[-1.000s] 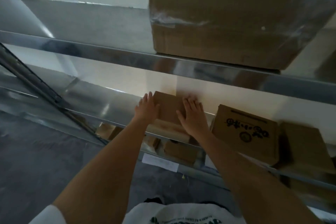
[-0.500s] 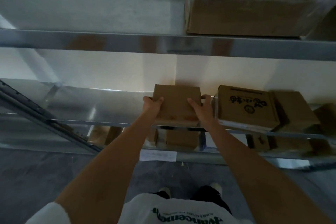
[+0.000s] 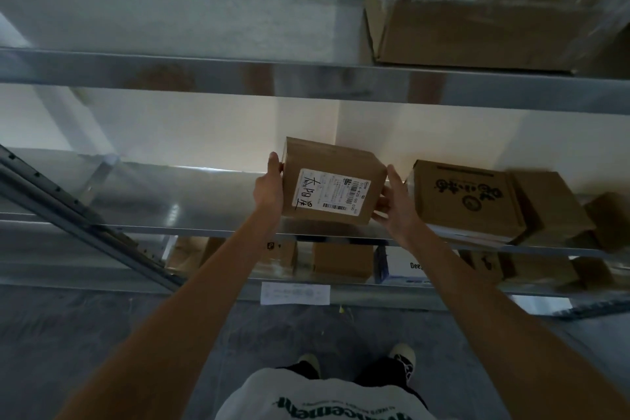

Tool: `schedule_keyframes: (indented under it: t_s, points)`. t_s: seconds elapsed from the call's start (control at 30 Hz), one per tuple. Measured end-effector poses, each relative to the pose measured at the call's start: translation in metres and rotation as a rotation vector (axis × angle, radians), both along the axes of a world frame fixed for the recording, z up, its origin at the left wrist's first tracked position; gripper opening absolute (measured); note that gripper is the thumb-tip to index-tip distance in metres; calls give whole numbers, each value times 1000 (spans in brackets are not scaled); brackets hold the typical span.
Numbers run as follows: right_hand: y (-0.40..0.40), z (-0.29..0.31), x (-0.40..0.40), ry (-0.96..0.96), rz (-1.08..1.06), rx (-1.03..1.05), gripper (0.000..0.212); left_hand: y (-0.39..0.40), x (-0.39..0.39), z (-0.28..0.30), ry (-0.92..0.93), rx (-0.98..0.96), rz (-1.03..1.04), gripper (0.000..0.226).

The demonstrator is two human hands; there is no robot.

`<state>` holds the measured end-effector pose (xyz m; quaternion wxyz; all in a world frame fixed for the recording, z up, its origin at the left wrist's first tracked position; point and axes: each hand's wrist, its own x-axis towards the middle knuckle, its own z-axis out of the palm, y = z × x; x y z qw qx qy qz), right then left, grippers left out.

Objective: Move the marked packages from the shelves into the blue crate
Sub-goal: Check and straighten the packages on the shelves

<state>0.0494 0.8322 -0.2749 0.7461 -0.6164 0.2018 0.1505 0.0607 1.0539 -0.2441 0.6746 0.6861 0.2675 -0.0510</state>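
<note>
- Change: the small cardboard package (image 3: 332,181), flat on the middle shelf (image 3: 143,196) half a second ago, is now tipped up at frame centre so its white label (image 3: 330,194) with handwritten marks faces the camera (a marked package, by that label).
- Hands: the left hand (image 3: 269,189) grips the package's left side, thumb over the upper edge; the right hand (image 3: 392,203) holds the right side, fingers curled beneath.
- Meaning: judged ready to withdraw; the blue crate is not in view.
- Edges: the printed box (image 3: 467,198) lies just beside the right hand; the upper shelf rail (image 3: 306,78) crosses above.
- Open room: left of the package the shelf is bare; toward the person the floor (image 3: 102,334) lies open.
</note>
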Motion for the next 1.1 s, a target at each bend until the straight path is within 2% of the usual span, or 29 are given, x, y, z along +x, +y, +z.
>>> schedule_keyframes:
  t_s: [0.17, 0.3, 0.47, 0.63, 0.77, 0.9, 0.97, 1.1]
  points:
    - [15, 4, -3, -23, 44, -56, 81, 5, 10, -1, 4, 74, -13, 60]
    - [18, 3, 1, -44, 59, -131, 52, 9, 7, -9, -60, 145, -95, 51]
    - [23, 0, 10, -36, 72, -267, 41, 17, 2, -32, -27, 84, -150, 35]
    - [28, -21, 4, 107, 164, -287, 60, 26, -3, -55, -7, 111, -163, 41]
    - [33, -25, 12, 102, 131, -305, 51, 30, 8, -58, 24, 116, -151, 44]
    - [33, -25, 13, 110, 157, -318, 51, 29, 12, -66, 10, 122, -149, 43]
    - [31, -25, 14, 108, 163, -340, 58, 32, 13, -74, -36, 191, -183, 43]
    - [26, -15, 25, 104, 290, -441, 64, 34, 11, -81, -139, 474, -274, 44]
